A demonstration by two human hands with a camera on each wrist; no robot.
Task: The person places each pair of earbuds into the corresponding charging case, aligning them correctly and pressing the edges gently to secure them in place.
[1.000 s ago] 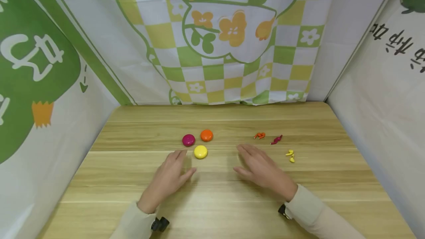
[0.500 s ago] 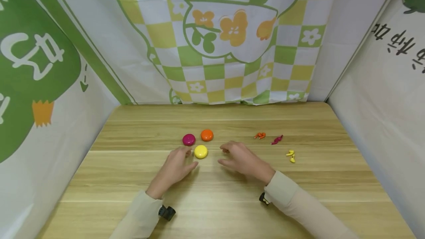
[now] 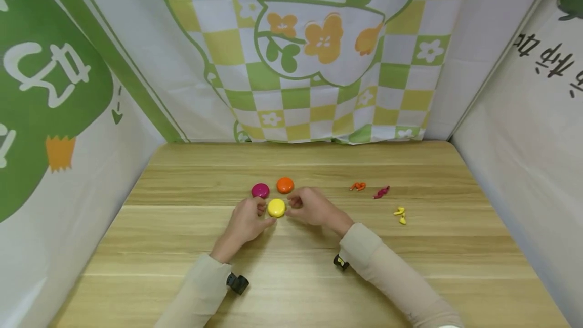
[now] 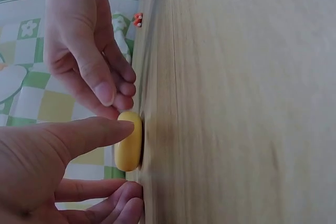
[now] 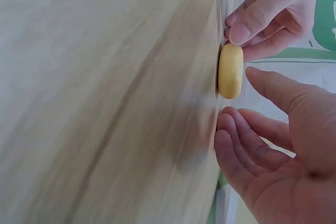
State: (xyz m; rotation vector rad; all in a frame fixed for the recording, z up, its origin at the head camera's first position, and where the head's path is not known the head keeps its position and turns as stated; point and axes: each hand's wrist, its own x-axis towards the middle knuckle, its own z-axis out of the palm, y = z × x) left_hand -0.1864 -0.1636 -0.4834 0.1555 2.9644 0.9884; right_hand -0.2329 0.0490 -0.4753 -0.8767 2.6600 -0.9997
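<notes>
Between my two hands a round, glossy yellow case (image 3: 276,208) lies flat on the wooden table. My left hand (image 3: 246,222) is at its left and near side, fingers bent loosely and thumb tip right at its edge. From the right, my right hand (image 3: 314,207) comes close, with thumb and fingers spread apart; a small gap to the yellow case (image 5: 231,72) shows in the right wrist view. Just behind are a magenta case (image 3: 260,190) and an orange case (image 3: 285,185) of the same shape.
On the right of the table lie small stemmed earbuds in pairs: orange earbuds (image 3: 358,186), magenta earbuds (image 3: 381,193) and yellow earbuds (image 3: 401,214). A checkered cloth (image 3: 328,115) hangs at the table's back edge, with printed white curtains on both sides.
My right hand has moved left, away from the earbuds, to the yellow case. My left hand has shifted slightly right and closer to it. The cases and earbuds stay in place.
</notes>
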